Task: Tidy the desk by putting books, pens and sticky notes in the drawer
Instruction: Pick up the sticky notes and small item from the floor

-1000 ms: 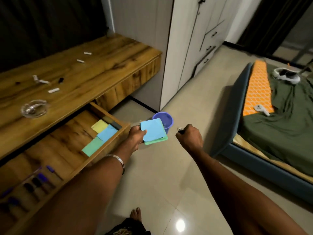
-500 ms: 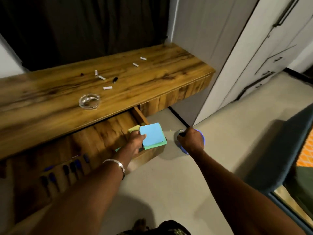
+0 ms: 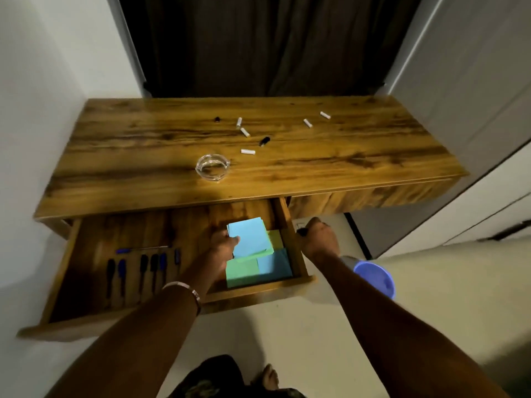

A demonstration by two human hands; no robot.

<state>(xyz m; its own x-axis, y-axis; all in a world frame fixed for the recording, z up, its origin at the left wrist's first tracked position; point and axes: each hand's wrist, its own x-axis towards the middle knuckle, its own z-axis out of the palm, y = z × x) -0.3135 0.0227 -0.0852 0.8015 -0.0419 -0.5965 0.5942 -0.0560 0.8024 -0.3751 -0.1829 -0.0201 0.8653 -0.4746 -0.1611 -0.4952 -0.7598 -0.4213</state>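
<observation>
The wooden drawer (image 3: 258, 293) under the desk stands pulled out. My left hand (image 3: 222, 245) grips a stack of blue and green sticky notes (image 3: 250, 238) and holds it over the drawer's right end, above other green, blue and yellow sticky notes (image 3: 260, 268) lying there. Several pens (image 3: 143, 268) lie in a row in the drawer's left part. My right hand (image 3: 317, 239) is curled in a fist just right of the drawer's side wall, around a small dark thing that I cannot identify.
On the desk top (image 3: 359, 156) stand a glass ashtray (image 3: 212, 168), several small white stubs (image 3: 247, 151) and a small dark cap (image 3: 264, 140). A blue bucket (image 3: 375, 278) sits on the floor to the right. A white wardrobe (image 3: 474, 110) rises beside the desk.
My view has swung left to face the desk. My left hand has carried the sticky-note stack from outside the drawer's corner to above its right end. My right hand followed alongside.
</observation>
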